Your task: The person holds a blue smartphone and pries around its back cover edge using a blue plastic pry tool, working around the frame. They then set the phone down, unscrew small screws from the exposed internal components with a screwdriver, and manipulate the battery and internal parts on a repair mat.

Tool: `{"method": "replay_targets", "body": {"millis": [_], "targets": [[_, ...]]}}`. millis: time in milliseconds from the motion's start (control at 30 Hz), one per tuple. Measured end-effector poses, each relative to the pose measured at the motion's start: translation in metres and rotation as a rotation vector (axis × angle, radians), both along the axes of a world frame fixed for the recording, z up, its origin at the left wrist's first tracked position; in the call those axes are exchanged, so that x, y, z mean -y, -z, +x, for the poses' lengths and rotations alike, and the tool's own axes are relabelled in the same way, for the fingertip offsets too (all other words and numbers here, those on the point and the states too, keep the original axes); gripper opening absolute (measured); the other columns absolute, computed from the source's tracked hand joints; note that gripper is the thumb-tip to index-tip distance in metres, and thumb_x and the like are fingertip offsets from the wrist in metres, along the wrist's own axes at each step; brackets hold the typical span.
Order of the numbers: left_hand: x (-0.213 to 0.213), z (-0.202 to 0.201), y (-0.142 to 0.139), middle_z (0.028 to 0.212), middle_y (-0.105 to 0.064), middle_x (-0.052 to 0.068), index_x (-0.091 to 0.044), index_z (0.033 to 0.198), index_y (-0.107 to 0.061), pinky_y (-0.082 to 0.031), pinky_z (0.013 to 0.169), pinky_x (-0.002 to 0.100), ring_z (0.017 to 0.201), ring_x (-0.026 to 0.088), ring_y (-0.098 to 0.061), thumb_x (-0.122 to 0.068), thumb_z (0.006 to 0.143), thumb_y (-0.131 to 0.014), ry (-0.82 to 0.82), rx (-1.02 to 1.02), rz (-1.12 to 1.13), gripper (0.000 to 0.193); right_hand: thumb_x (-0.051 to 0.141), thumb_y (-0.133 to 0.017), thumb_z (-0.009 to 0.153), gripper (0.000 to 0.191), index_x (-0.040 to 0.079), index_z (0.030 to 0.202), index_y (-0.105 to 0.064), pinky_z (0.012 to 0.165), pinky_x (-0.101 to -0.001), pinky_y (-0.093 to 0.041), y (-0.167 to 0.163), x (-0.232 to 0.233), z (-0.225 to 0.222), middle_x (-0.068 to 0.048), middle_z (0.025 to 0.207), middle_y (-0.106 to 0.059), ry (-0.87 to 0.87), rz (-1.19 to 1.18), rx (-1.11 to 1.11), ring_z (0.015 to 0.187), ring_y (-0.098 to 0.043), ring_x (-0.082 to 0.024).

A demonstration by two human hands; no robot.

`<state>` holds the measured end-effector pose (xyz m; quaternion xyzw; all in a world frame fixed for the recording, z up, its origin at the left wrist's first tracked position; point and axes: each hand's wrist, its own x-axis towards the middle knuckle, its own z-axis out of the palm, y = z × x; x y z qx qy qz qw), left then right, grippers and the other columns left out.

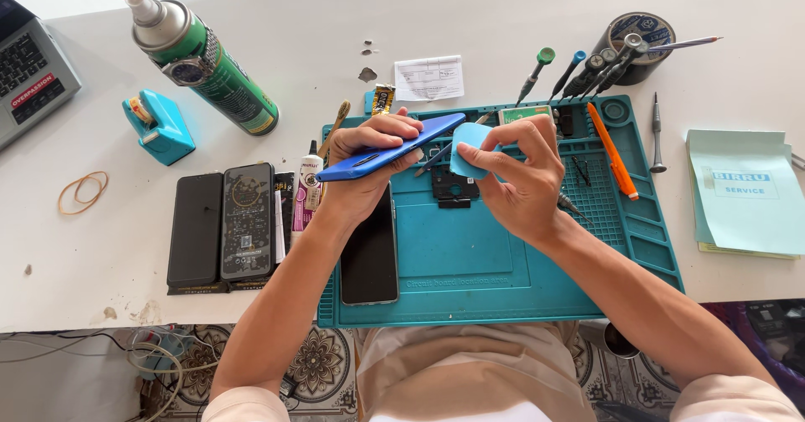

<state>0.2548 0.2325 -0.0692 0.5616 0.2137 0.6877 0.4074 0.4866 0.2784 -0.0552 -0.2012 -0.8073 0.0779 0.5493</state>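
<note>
I have the blue phone back cover (pixel 387 149) pinched in my left hand (pixel 365 170), fingers wrapped over its top edge and thumb under it, held tilted above the teal work mat (pixel 470 263). My right hand (pixel 520 174) is closed on a light blue triangular pick (pixel 467 148), whose upper corner sits just beside the cover's right end. To do this well, I judge the pick should meet the cover at a shallow angle and slide along the seam rather than lever hard (thin plastic cracks easily). My left grip should stay near the middle so the cover does not flex. A dark phone (pixel 369 250) lies face up on the mat below my left wrist, and a small dark part (pixel 453 185) lies under the pick; I would keep both clear of any slip.
</note>
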Motion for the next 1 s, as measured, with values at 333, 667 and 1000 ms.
{"method": "replay_targets", "body": {"millis": [333,667,1000], "targets": [[-0.001,0.002,0.002,0.114,-0.075,0.008,-0.012,0.102,-0.077,-0.036,0.131,0.047,0.12,0.025,-0.069,0.011,0.084,-0.083,0.017,0.017,-0.01,0.03,0.007,-0.089,0.086,0.023,0.018,0.105,-0.081,0.074,-0.0338,-0.043,0.005,-0.002,0.001,-0.001,0.095,-0.061,0.018,-0.009,-0.012,0.091,-0.051,-0.019],[-0.002,0.007,0.007,0.116,-0.076,0.012,-0.011,0.103,-0.078,-0.043,0.127,0.047,0.12,0.026,-0.07,0.012,0.087,-0.081,0.106,0.085,-0.09,0.029,-0.004,-0.076,0.092,0.018,0.007,0.105,-0.068,0.082,-0.0371,-0.051,-0.003,-0.005,0.0,-0.007,0.106,-0.066,-0.098,-0.033,0.034,0.098,-0.062,-0.025],[0.002,0.021,0.003,0.125,-0.073,0.019,0.002,0.12,-0.073,-0.055,0.11,0.038,0.123,0.026,-0.069,0.009,0.094,-0.074,0.168,0.088,-0.365,0.027,-0.006,-0.075,0.095,0.02,0.004,0.104,-0.059,0.077,-0.0387,-0.049,-0.002,-0.002,-0.004,-0.01,0.102,-0.063,-0.097,-0.004,0.046,0.091,-0.059,-0.027]]}}
